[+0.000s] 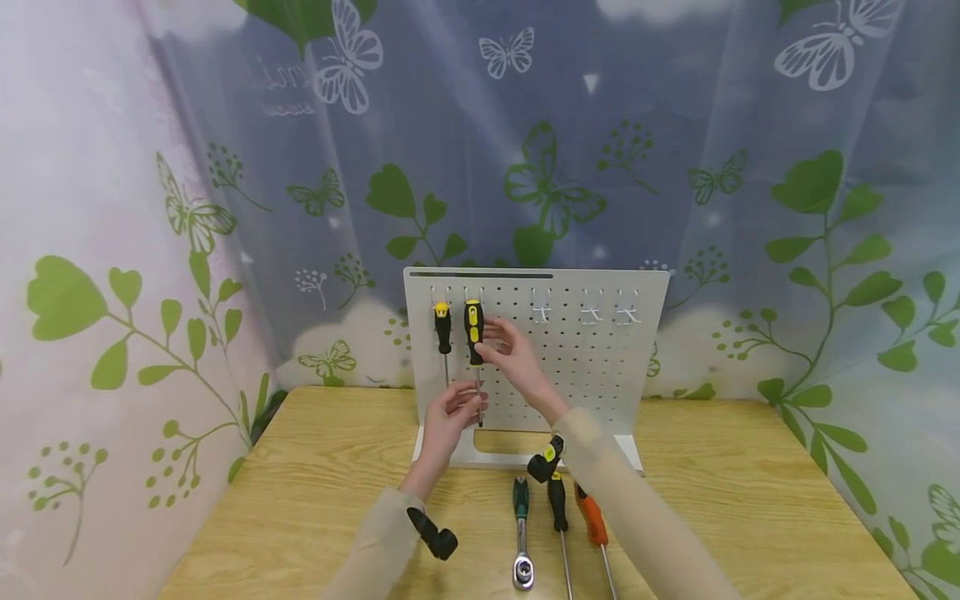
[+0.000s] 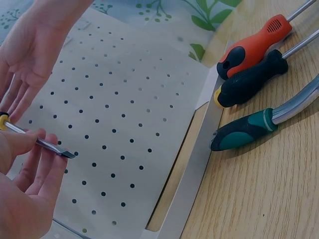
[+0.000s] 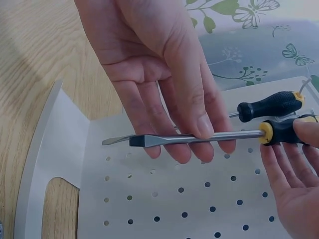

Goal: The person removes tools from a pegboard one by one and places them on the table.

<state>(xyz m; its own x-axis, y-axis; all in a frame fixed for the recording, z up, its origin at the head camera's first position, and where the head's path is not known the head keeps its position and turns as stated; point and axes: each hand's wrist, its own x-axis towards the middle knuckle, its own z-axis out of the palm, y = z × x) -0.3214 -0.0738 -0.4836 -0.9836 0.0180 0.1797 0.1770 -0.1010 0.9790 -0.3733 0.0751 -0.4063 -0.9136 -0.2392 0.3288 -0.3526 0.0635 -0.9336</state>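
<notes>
A flat-blade screwdriver [image 1: 474,333] with a black and yellow handle stands upright, tip down, in front of the white pegboard [image 1: 525,400]. My right hand [image 1: 517,354] holds its handle between thumb and fingers. Lower down, my left hand [image 1: 447,419] pinches the metal shaft near the tip, the thumb [image 3: 203,125] lying along it in the right wrist view. The handle's top overlaps a hook near the board's upper edge. Just to the left hangs another black and yellow screwdriver [image 1: 442,329], its tip behind the left hand.
Several white hooks [image 1: 591,310] line the upper right of the pegboard. On the wooden table [image 1: 300,492] before it lie a green-handled ratchet wrench [image 1: 521,533], a black screwdriver [image 1: 557,504] and an orange-handled screwdriver [image 1: 592,518]. A patterned curtain [image 1: 645,167] hangs behind.
</notes>
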